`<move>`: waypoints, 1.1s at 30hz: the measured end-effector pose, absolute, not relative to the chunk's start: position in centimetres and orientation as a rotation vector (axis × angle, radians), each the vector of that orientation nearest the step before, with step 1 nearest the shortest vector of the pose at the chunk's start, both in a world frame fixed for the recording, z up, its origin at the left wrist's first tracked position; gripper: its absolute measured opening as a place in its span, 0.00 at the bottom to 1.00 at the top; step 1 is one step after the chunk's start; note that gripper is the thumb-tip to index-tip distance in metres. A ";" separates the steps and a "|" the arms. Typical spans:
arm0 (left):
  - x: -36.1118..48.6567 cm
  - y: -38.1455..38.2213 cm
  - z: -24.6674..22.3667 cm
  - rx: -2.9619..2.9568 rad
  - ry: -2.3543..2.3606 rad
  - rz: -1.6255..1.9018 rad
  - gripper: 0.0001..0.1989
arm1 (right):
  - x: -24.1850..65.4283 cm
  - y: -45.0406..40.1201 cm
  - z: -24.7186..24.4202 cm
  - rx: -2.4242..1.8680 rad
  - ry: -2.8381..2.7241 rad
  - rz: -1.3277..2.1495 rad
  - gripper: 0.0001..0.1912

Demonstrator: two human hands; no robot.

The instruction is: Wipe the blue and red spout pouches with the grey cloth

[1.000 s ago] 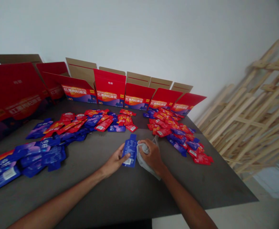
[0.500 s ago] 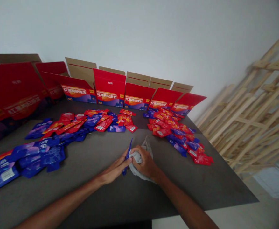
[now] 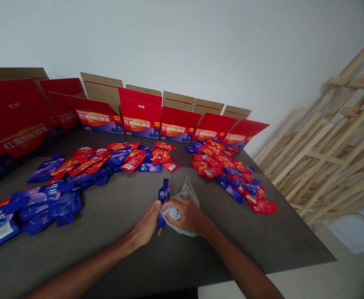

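Gripping a blue pouch (image 3: 163,194) — left hand (image 3: 147,224) at its left edge, right hand (image 3: 186,213) clutching gray cloth (image 3: 189,192) alongside

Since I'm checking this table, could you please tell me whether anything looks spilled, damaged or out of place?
Nothing stands out. Red and blue pouches lie in loose heaps before open boxes, none visibly burst or spilled; the left hand holds a blue pouch, the right hand a grey cloth.
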State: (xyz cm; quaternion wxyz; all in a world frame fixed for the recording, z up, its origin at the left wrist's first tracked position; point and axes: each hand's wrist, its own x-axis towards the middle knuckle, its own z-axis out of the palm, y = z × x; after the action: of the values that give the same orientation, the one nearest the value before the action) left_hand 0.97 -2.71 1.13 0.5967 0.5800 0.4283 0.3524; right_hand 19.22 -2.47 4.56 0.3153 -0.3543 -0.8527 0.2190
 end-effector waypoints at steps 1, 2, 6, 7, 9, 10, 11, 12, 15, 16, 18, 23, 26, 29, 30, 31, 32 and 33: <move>1.1 -2.8 1.1 1.320 0.987 0.797 0.29 | 19.3 -2.4 4.5 -0.977 -2.217 0.543 0.11; 1.3 -2.9 1.1 1.293 0.973 0.773 0.29 | 19.3 -2.2 4.4 -1.023 -2.173 0.504 0.11; 1.5 -3.3 1.0 1.222 0.893 0.665 0.30 | 19.8 -1.5 4.2 -1.137 -1.984 0.369 0.09; 1.5 -3.4 1.0 1.208 0.873 0.656 0.30 | 20.0 -1.3 4.2 -1.145 -1.958 0.355 0.08; 1.5 -3.4 0.9 1.172 0.864 0.660 0.31 | 20.1 -1.2 4.3 -1.129 -1.962 0.365 0.08; 1.5 -3.3 0.9 1.154 0.874 0.671 0.31 | 20.1 -1.3 4.4 -1.104 -1.993 0.389 0.08; 1.5 -3.1 1.0 1.134 0.891 0.691 0.32 | 20.1 -1.4 4.4 -1.069 -2.042 0.421 0.09; 1.5 -2.9 1.0 1.118 0.907 0.717 0.33 | 20.0 -1.5 4.5 -1.028 -2.103 0.456 0.09; 1.4 -2.2 1.0 1.096 0.927 0.819 0.33 | 19.6 -2.1 4.5 -0.920 -2.261 0.532 0.10; 1.3 -2.0 1.0 1.093 0.926 0.849 0.32 | 19.5 -2.2 4.5 -0.902 -2.292 0.540 0.11; 1.2 -1.8 1.0 1.094 0.926 0.876 0.31 | 19.3 -2.3 4.4 -0.897 -2.312 0.529 0.11; 1.2 -2.3 1.1 1.135 0.905 0.784 0.32 | 19.6 -1.7 4.1 -1.033 -2.142 0.423 0.10; 1.2 -2.7 1.1 1.169 0.885 0.739 0.30 | 20.1 -1.2 4.0 -1.115 -2.020 0.380 0.08; 1.2 -2.8 1.2 1.194 0.886 0.727 0.29 | 20.3 -1.0 4.0 -1.129 -1.998 0.381 0.07; 1.2 -2.8 1.2 1.198 0.892 0.732 0.29 | 20.3 -1.0 4.1 -1.115 -2.013 0.395 0.07; 1.2 -2.7 1.2 1.199 0.900 0.739 0.30 | 20.3 -1.1 4.1 -1.091 -2.042 0.417 0.08; 1.2 -2.6 1.2 1.200 0.909 0.752 0.30 | 20.2 -1.2 4.2 -1.056 -2.082 0.445 0.08; 1.2 -2.5 1.2 1.204 0.920 0.770 0.30 | 20.2 -1.4 4.3 -1.017 -2.130 0.475 0.09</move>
State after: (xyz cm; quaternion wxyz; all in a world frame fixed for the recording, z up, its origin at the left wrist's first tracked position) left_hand 1.16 -2.47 1.24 0.6602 0.5323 0.4065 0.3401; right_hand 20.16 -1.40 4.29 0.3588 -0.3941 -0.8258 0.1841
